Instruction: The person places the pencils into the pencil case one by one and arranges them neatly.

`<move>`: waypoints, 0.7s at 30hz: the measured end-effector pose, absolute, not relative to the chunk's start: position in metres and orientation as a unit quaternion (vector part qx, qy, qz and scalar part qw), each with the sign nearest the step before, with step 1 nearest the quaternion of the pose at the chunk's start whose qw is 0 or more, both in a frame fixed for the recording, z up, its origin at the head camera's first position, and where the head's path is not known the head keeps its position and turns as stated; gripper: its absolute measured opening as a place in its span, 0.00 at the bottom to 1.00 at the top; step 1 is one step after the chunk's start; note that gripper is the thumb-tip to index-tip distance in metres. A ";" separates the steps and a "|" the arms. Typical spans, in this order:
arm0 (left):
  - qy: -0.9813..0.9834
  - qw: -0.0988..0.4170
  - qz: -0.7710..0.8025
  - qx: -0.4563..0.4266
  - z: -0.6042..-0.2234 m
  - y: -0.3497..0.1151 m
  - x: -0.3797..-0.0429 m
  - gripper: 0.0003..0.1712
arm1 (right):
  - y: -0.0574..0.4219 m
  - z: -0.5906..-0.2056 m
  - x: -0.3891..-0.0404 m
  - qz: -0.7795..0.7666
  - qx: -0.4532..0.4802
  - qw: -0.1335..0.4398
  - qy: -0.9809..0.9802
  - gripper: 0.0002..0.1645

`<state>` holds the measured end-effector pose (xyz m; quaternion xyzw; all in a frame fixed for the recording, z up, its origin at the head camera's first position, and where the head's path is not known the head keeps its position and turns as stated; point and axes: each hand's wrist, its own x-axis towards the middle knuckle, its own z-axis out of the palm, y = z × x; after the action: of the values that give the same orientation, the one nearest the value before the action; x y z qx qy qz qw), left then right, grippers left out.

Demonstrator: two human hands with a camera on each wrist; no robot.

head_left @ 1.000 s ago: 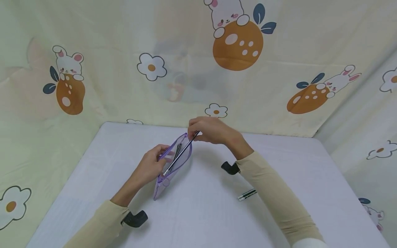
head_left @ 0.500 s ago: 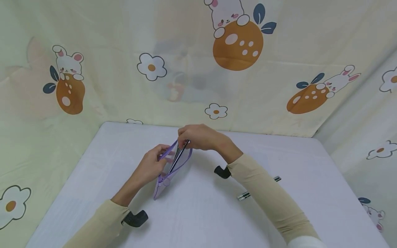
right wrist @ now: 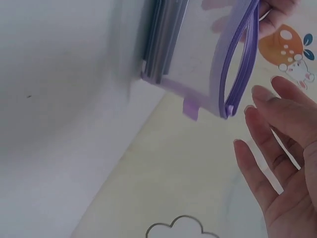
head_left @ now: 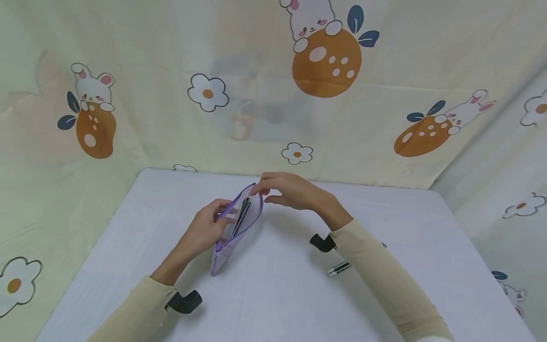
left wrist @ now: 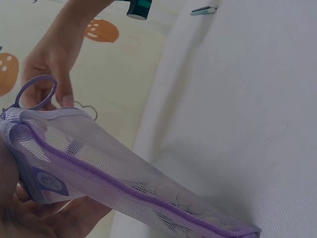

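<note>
A purple-edged mesh pencil case (head_left: 252, 216) stands tilted above the table, its zipped mouth spread wide. My left hand (head_left: 207, 228) grips it by the near side; in the left wrist view the case's mesh (left wrist: 104, 153) hides part of that hand. Several dark pencils (head_left: 241, 216) lie inside, also visible through the mesh as dark pencils (right wrist: 163, 44) in the right wrist view. Beside the far end of the mouth is my right hand (head_left: 292, 190), fingers loosely extended and holding nothing. The right wrist view shows the right hand (right wrist: 282, 148) apart from the zip.
Loose pencils (head_left: 339, 269) lie on the white table (head_left: 278, 304), partly hidden beneath the right sleeve (head_left: 384, 275). Behind the table's far edge hangs a printed curtain (head_left: 256, 118). A black wrist mount (head_left: 184, 302) sticks out from the left sleeve.
The right hand lowered a dark pencil into the case and let go of it. It then drew back a little to the right. The left hand kept its hold on the case.
</note>
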<state>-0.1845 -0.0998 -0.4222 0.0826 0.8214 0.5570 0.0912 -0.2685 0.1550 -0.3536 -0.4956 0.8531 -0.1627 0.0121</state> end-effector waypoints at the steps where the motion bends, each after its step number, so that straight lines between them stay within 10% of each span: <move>1: 0.822 0.090 0.557 0.082 -0.422 -0.100 -0.184 0.24 | 0.159 -0.354 -0.268 -0.170 -0.490 0.021 0.855 0.22; 21: 0.823 0.081 0.556 0.081 -0.424 -0.101 -0.185 0.23 | 0.244 -0.368 -0.249 -0.285 -0.401 0.148 0.858 0.16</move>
<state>-0.1846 -0.1014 -0.4237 0.0810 0.8231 0.5562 0.0810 -0.2491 0.2441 -0.3676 -0.4014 0.8576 -0.2853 0.1481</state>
